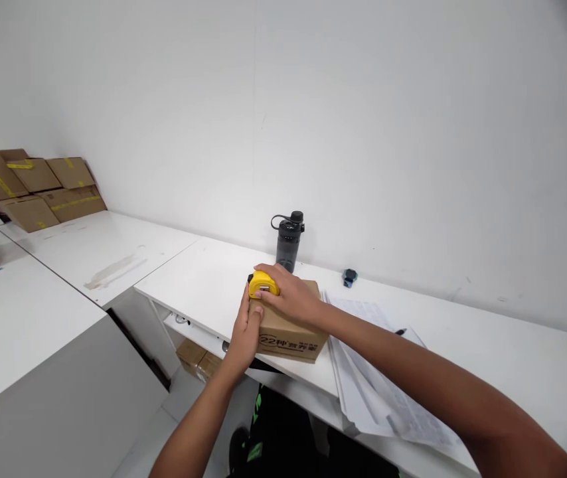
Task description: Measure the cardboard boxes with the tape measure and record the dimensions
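A small cardboard box (288, 330) with black printing on its near side sits at the front edge of the white desk. On top of its far left corner is a yellow tape measure (263, 284), with my right hand (291, 292) closed around it from the right. My left hand (246, 335) grips the box's left side, thumb on the top edge and fingers reaching up beside the tape measure. Whether any blade is pulled out is hidden by my fingers.
Behind the box stands a dark water bottle (289, 242). Papers (373, 385) with a pen (400, 332) lie to the right, and a dark wristwatch-like object (349, 277) by the wall. Several cartons (72, 202) are stacked far left; other boxes (198, 358) sit below the desk.
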